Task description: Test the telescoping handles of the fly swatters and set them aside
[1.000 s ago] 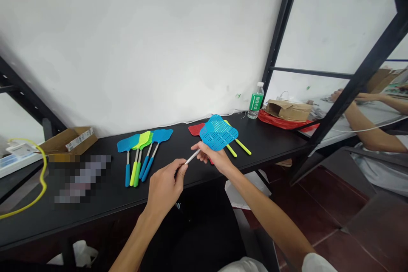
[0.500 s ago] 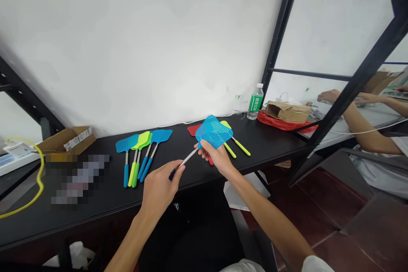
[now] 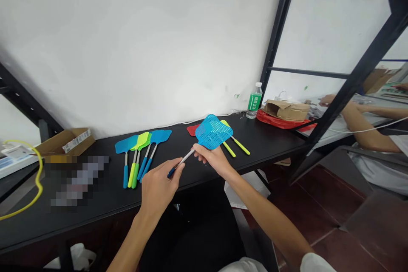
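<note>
Evidently to steady it above the tabletop point(image 3: 95, 204), the left hand point(image 3: 157, 189) pinches the swatter point(image 3: 212, 132) handle while the right hand point(image 3: 213, 158) grips its rod.

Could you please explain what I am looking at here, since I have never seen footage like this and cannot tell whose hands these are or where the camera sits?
There is no machine here: a person wears a camera on the head, looking forward and down at their own bare hands. The left hand pinches the blue handle end of a blue fly swatter, and the right hand grips its metal rod just below the mesh head, above a black table. On the table lie a row of blue and green swatters, a red swatter with yellow-green ones, a green-labelled water bottle and a cardboard box. The arm at the far right belongs to another person.
</note>
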Demonstrator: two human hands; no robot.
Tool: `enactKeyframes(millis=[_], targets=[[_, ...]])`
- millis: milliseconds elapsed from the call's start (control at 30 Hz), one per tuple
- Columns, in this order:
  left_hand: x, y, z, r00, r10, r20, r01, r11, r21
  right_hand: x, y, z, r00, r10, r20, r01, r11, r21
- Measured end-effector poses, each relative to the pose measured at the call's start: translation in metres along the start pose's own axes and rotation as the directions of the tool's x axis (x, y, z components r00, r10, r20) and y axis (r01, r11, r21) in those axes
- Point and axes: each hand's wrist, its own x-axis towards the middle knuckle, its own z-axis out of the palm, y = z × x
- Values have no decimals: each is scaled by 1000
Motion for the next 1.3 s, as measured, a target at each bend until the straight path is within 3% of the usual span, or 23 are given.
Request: enactKeyframes(millis=[200, 400, 533, 633, 733, 800, 900, 1000, 1067, 1167, 1300], targets=[[-1, 0, -4, 995, -64, 82, 66, 998, -13, 1, 0, -5, 996, -75, -44, 70, 991, -111], [0, 6, -7, 968, -132, 212, 143, 989, -38, 6, 7, -12, 983, -183, 16, 181, 953, -243], [3, 10, -8, 905, -159, 394, 280, 921, -273, 8, 5, -15, 978, -205, 47, 211, 940, -269], [7, 9, -9, 833, -144, 534, 427, 781, -456, 7, 0, -16, 981, -177, 74, 190, 951, -245], [10, 8, -10, 760, -115, 639, 550, 636, -540, 6, -4, -16, 982, -169, 86, 184, 958, -218], [11, 8, -10, 735, -97, 671, 582, 598, -551, 6, -3, -17, 982, -166, 87, 181, 960, -212], [9, 10, -9, 775, -109, 623, 505, 700, -505, 9, 2, -18, 979, -189, 78, 202, 953, -226], [4, 13, -6, 892, -159, 423, 282, 926, -249, 13, 6, -21, 976, -219, 15, 217, 953, -211], [0, 14, -4, 952, -130, 278, 147, 988, -43, 15, 7, -22, 977, -211, -28, 203, 961, -188], [-2, 13, -3, 979, -64, 195, 49, 996, 79, 17, 6, -24, 981, -191, -44, 181, 968, -175], [1, 11, -10, 972, -61, 228, 47, 997, 67, 17, 7, -26, 980, -194, -46, 185, 971, -153]])
